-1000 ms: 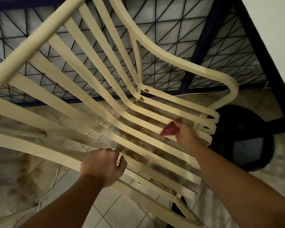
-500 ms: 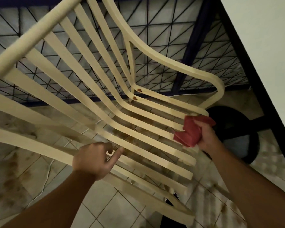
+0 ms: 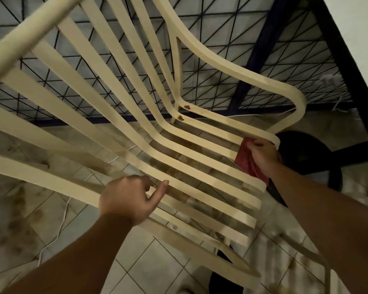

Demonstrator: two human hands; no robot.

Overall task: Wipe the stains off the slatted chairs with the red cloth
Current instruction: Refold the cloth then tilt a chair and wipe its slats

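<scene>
The fingers (image 3: 258, 143) of the right hand (image 3: 263, 159) are clamped on a crumpled red cloth (image 3: 245, 160), pressed to the front slat ends of the cream slatted plastic chair (image 3: 200, 181). The left hand (image 3: 125, 200) curls round a near slat. Two brown stains (image 3: 186, 107) mark the seat's back corner.

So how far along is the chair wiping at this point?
Early on. No slat looks clearly finished. In hand: the right hand holds the red cloth against the seat's front edge while the left hand grips the chair. Left: two brown spots at the seat bend, plus smears on middle slats.
</scene>
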